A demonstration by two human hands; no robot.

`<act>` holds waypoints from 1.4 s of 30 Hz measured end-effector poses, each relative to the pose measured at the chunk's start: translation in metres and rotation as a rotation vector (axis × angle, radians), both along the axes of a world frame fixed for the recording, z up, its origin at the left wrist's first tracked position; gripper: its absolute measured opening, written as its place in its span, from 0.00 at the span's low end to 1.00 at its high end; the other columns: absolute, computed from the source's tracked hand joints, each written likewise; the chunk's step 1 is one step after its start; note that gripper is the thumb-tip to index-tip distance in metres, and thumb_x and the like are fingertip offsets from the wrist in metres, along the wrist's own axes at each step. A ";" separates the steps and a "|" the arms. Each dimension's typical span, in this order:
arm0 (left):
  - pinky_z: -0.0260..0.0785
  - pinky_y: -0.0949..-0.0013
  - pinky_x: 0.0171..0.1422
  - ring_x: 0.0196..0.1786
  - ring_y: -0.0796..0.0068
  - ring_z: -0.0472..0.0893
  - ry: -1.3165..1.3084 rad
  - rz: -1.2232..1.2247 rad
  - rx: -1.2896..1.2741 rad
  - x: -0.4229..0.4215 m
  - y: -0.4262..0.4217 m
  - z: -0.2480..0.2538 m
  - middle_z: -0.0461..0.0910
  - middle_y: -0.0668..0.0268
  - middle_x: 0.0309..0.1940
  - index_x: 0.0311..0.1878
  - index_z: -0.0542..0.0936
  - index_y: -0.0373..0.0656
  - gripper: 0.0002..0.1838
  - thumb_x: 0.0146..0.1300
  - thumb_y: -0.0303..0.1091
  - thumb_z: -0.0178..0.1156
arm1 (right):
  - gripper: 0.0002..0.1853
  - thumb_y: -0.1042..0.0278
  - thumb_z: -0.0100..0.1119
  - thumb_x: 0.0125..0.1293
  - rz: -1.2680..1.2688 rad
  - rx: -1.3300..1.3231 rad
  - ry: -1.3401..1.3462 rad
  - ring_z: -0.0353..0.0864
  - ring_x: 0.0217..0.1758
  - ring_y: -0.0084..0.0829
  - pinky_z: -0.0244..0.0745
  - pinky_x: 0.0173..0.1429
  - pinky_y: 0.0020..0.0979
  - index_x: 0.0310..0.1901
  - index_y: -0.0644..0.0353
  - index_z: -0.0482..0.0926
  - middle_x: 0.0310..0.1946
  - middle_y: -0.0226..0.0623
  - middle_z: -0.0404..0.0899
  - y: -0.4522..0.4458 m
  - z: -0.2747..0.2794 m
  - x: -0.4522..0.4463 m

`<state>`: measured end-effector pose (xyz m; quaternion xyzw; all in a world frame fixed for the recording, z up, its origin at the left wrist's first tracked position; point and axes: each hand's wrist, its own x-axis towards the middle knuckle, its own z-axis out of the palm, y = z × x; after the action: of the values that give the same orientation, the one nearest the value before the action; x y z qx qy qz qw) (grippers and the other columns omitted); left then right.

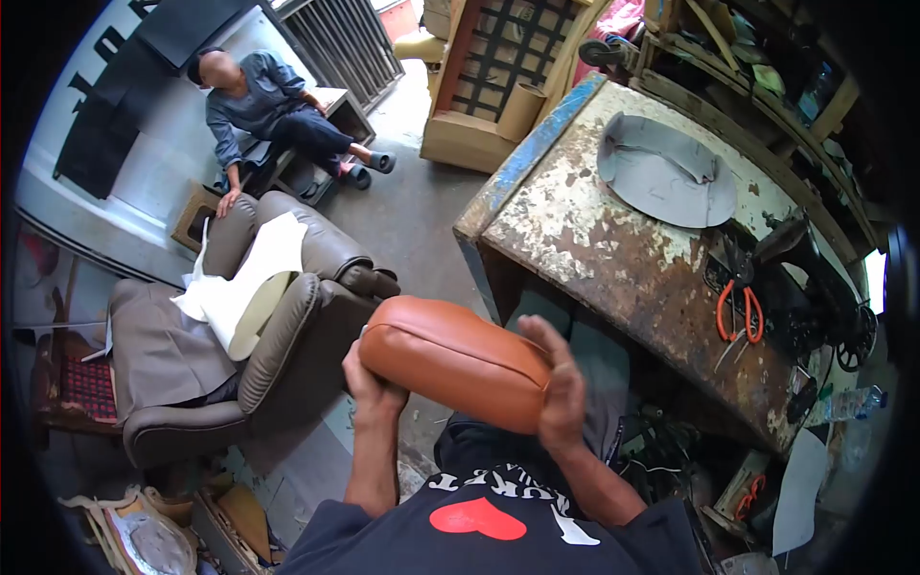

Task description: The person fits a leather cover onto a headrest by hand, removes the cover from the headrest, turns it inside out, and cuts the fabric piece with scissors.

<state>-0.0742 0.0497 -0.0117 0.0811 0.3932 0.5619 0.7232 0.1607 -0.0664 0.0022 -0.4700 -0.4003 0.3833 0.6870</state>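
Note:
In front of my chest is a plump tan-orange leather cushion (458,362) with a seam running along its length. My left hand (372,379) grips its left end, the fingers partly hidden behind and beneath it. At the opposite end, my right hand (563,393) lies against the cushion with its fingers stretched out and its palm turned inward. The cushion is tilted, its left end higher than its right.
To the right stands a worn workbench (613,249) bearing a grey fabric piece (666,172), orange-handled pliers (738,302) and a black sewing machine (800,278). A brown leather armchair (278,335) with white material (254,278) is left. A seated person (259,115) rests a hand on it.

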 end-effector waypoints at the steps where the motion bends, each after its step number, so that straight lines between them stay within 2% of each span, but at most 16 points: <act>1: 0.80 0.53 0.65 0.57 0.57 0.86 0.008 -0.048 0.044 0.002 -0.009 0.013 0.86 0.54 0.56 0.60 0.81 0.37 0.24 0.79 0.44 0.43 | 0.43 0.33 0.40 0.82 -0.010 -0.005 -0.013 0.74 0.75 0.46 0.63 0.80 0.44 0.73 0.73 0.70 0.70 0.55 0.75 0.001 0.022 0.011; 3: 0.80 0.53 0.65 0.58 0.58 0.86 -0.008 -0.060 0.016 0.020 -0.023 0.023 0.85 0.54 0.57 0.62 0.80 0.37 0.25 0.79 0.45 0.43 | 0.43 0.33 0.29 0.85 -0.040 0.012 0.337 0.73 0.76 0.42 0.63 0.81 0.43 0.73 0.72 0.69 0.72 0.53 0.74 0.001 0.062 0.032; 8: 0.78 0.45 0.65 0.57 0.57 0.85 0.063 -0.335 -0.200 0.072 -0.071 0.014 0.84 0.58 0.58 0.68 0.77 0.43 0.25 0.81 0.49 0.45 | 0.43 0.34 0.26 0.85 -0.109 -0.277 0.143 0.72 0.77 0.41 0.59 0.82 0.45 0.73 0.71 0.70 0.70 0.53 0.77 -0.009 0.077 0.088; 12: 0.78 0.45 0.61 0.54 0.60 0.83 0.199 -0.712 -0.382 0.060 -0.095 -0.056 0.82 0.59 0.55 0.68 0.77 0.45 0.24 0.81 0.49 0.46 | 0.42 0.35 0.29 0.86 -0.180 -0.466 0.057 0.74 0.76 0.41 0.61 0.81 0.44 0.71 0.71 0.73 0.68 0.51 0.79 -0.025 0.033 0.120; 14: 0.76 0.53 0.59 0.53 0.66 0.80 0.612 -0.646 -0.206 0.070 -0.090 -0.050 0.80 0.60 0.54 0.65 0.78 0.42 0.23 0.81 0.47 0.45 | 0.36 0.40 0.36 0.87 -0.103 -0.475 0.033 0.77 0.73 0.38 0.67 0.77 0.37 0.71 0.69 0.75 0.68 0.48 0.80 -0.031 0.004 0.134; 16: 0.72 0.60 0.62 0.58 0.69 0.77 1.097 -0.483 0.294 0.063 -0.068 -0.077 0.78 0.58 0.57 0.65 0.77 0.39 0.22 0.82 0.44 0.45 | 0.34 0.43 0.41 0.87 -0.091 -0.421 0.171 0.79 0.72 0.37 0.69 0.76 0.33 0.72 0.69 0.74 0.67 0.48 0.80 -0.042 0.006 0.131; 17: 0.69 0.64 0.67 0.61 0.72 0.77 1.245 -0.466 0.358 0.053 -0.054 -0.070 0.77 0.61 0.62 0.70 0.74 0.39 0.25 0.85 0.49 0.45 | 0.32 0.46 0.46 0.85 -0.060 -0.446 0.000 0.78 0.73 0.39 0.68 0.77 0.34 0.72 0.70 0.73 0.68 0.49 0.80 -0.046 0.012 0.126; 21: 0.66 0.64 0.73 0.69 0.67 0.75 0.783 -0.474 0.406 0.094 -0.022 -0.010 0.75 0.56 0.69 0.74 0.73 0.38 0.30 0.85 0.53 0.44 | 0.34 0.52 0.59 0.81 -0.056 -0.400 -0.419 0.71 0.79 0.41 0.64 0.81 0.36 0.76 0.71 0.67 0.74 0.53 0.74 -0.055 0.009 0.122; 23: 0.64 0.62 0.77 0.71 0.64 0.75 0.891 -0.876 0.579 0.099 -0.018 -0.041 0.76 0.55 0.69 0.74 0.72 0.35 0.35 0.84 0.58 0.43 | 0.36 0.51 0.60 0.80 -0.066 -0.376 -0.503 0.70 0.80 0.41 0.63 0.81 0.36 0.77 0.71 0.66 0.76 0.54 0.71 -0.064 0.003 0.121; 26: 0.66 0.62 0.75 0.66 0.65 0.78 0.658 -0.765 0.506 0.104 -0.013 -0.064 0.82 0.55 0.63 0.70 0.76 0.34 0.32 0.85 0.55 0.45 | 0.40 0.48 0.59 0.80 -0.078 -0.225 -0.439 0.68 0.81 0.38 0.59 0.83 0.34 0.80 0.69 0.61 0.80 0.51 0.65 -0.087 -0.029 0.119; 28: 0.68 0.62 0.74 0.66 0.65 0.79 0.628 -0.773 0.468 0.101 -0.011 -0.066 0.82 0.55 0.63 0.69 0.76 0.31 0.33 0.84 0.55 0.45 | 0.45 0.39 0.55 0.80 -0.125 -0.254 -0.019 0.65 0.83 0.37 0.54 0.84 0.33 0.84 0.65 0.53 0.83 0.48 0.59 -0.107 -0.059 0.105; 32: 0.74 0.57 0.71 0.64 0.61 0.83 0.418 -0.757 0.301 0.086 -0.004 -0.071 0.82 0.54 0.64 0.69 0.76 0.34 0.33 0.84 0.56 0.45 | 0.50 0.29 0.43 0.80 -0.106 -0.012 0.166 0.72 0.70 0.34 0.61 0.77 0.35 0.85 0.64 0.46 0.85 0.45 0.56 -0.097 -0.054 0.090; 34: 0.78 0.50 0.70 0.66 0.56 0.83 0.026 -0.789 -0.055 0.077 0.009 -0.069 0.81 0.53 0.67 0.72 0.74 0.35 0.33 0.83 0.56 0.47 | 0.48 0.31 0.43 0.80 -0.048 0.067 0.327 0.72 0.64 0.34 0.63 0.74 0.37 0.84 0.65 0.52 0.84 0.45 0.59 -0.082 -0.017 0.094; 35: 0.82 0.48 0.66 0.63 0.54 0.85 -0.047 -0.773 -0.113 0.079 0.009 -0.073 0.82 0.53 0.65 0.72 0.74 0.36 0.30 0.83 0.52 0.49 | 0.46 0.32 0.46 0.80 0.088 0.049 0.140 0.72 0.66 0.35 0.64 0.74 0.38 0.83 0.65 0.56 0.83 0.45 0.62 -0.075 -0.007 0.099; 37: 0.82 0.49 0.66 0.63 0.55 0.85 -0.029 -0.804 -0.114 0.076 -0.001 -0.085 0.82 0.53 0.65 0.72 0.74 0.37 0.30 0.83 0.52 0.49 | 0.38 0.43 0.58 0.77 0.212 0.053 -0.049 0.73 0.68 0.39 0.63 0.75 0.39 0.78 0.64 0.68 0.78 0.45 0.70 -0.057 0.002 0.098; 42: 0.83 0.51 0.65 0.64 0.58 0.85 -0.060 -1.003 -0.191 0.085 -0.028 -0.113 0.81 0.52 0.66 0.75 0.72 0.38 0.30 0.82 0.52 0.50 | 0.31 0.63 0.71 0.70 0.066 0.178 -0.489 0.75 0.63 0.40 0.66 0.73 0.38 0.72 0.60 0.77 0.70 0.43 0.78 -0.028 0.014 0.108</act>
<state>0.0113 0.0218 -0.1244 0.1770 0.3344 0.1091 0.9192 0.2689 -0.0944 0.0166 -0.4729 -0.6017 0.2437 0.5957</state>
